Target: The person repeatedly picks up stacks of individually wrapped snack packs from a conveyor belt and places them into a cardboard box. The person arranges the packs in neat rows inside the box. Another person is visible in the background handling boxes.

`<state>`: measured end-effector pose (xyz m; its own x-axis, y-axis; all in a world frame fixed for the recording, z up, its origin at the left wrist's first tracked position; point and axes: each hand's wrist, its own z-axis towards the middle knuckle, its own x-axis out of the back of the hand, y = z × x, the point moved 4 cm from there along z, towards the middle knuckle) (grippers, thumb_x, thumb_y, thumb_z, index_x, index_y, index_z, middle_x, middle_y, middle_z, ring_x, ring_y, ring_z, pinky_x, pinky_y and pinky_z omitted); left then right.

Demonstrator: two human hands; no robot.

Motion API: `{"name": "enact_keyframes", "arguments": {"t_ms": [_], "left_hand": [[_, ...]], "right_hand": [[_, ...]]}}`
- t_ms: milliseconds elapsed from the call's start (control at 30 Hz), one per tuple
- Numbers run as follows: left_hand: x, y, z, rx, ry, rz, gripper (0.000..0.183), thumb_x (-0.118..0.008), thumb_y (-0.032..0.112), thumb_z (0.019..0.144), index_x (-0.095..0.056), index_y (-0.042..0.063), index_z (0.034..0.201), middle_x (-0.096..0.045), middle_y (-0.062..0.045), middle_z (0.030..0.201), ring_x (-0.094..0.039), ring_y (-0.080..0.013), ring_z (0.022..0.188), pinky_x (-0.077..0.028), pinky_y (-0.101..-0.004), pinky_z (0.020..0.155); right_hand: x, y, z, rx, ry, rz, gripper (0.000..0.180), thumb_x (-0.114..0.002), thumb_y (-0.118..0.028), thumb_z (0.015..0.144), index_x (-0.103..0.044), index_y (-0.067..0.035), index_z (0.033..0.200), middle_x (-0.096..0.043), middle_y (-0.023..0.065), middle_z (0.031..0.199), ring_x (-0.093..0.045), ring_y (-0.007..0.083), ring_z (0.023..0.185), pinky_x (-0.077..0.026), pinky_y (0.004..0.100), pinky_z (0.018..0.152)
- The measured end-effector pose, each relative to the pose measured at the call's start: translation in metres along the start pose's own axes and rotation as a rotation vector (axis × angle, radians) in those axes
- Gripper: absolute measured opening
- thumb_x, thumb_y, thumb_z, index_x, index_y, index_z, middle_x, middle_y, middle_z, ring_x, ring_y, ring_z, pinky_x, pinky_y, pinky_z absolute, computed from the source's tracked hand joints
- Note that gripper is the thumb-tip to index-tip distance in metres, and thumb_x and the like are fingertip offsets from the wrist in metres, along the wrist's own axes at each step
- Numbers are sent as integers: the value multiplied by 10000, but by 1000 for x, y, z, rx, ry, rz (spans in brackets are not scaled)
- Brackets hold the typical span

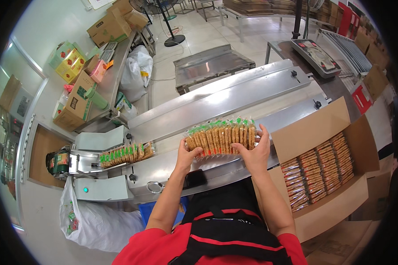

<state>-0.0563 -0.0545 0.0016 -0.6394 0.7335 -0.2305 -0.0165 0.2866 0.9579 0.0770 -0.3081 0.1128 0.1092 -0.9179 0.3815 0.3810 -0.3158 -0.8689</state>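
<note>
A row of clear-wrapped grain crackers [221,137] stands on edge between my two hands, over the steel conveyor. My left hand [185,157] presses its left end, thumb in front. At the right end my right hand [255,152] grips the same row. Further left, a second row of wrapped crackers [126,154] leans along the conveyor's outlet channel. To my right stands an open cardboard box [310,132], with several columns of the same packs [318,170] inside.
A dark phone [195,179] and a metal ring [155,187] lie on the conveyor's near edge. A white sack [102,225] sits below on the left. Beyond the conveyor's right end, a scale [315,58] rests on a table. Cartons [74,102] line the left bench.
</note>
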Motion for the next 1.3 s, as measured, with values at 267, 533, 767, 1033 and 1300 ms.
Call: {"name": "enact_keyframes", "arguments": {"t_ms": [267,533,767,1033,1300], "left_hand": [[-3,0,-7,24,29,-22,669,-845,151,874,-440,73,1400,-691,-98,1131,-681,-167,949,-560,-312,728],[-4,14,-16,49,123,47,554,-834,260,907,-527,89,1336,-703,-32,1004,-648,-99,845,-497,-263,661],[2,18,-11,48,136,114,651,-872,315,868,-527,23,1337,-704,-86,1033,-682,-142,847,-538,-289,673],[2,35,-13,91,145,210,680,-877,403,847,-564,-2,1296,-708,-105,1066,-685,-153,899,-554,-306,761],[-4,43,-11,36,150,250,684,-884,379,835,-573,-18,1297,-703,-123,1125,-677,-176,967,-549,-327,844]], "right_hand": [[3,-9,3,25,21,-49,986,-966,-324,687,-427,33,1431,-592,227,1199,-558,387,1100,-462,489,966],[-4,-5,13,-33,-26,-104,940,-939,-412,707,-476,39,1389,-621,256,1243,-561,431,1170,-445,508,1010],[-5,9,17,-140,-83,-63,904,-917,-469,728,-509,54,1341,-662,271,1192,-625,433,1124,-485,501,975],[-10,20,18,-191,-116,-17,894,-897,-499,751,-509,57,1333,-688,277,1163,-672,413,1086,-523,467,940],[-3,26,15,-279,-124,76,910,-903,-488,750,-495,55,1356,-700,260,1165,-689,382,1082,-531,443,948]]}}
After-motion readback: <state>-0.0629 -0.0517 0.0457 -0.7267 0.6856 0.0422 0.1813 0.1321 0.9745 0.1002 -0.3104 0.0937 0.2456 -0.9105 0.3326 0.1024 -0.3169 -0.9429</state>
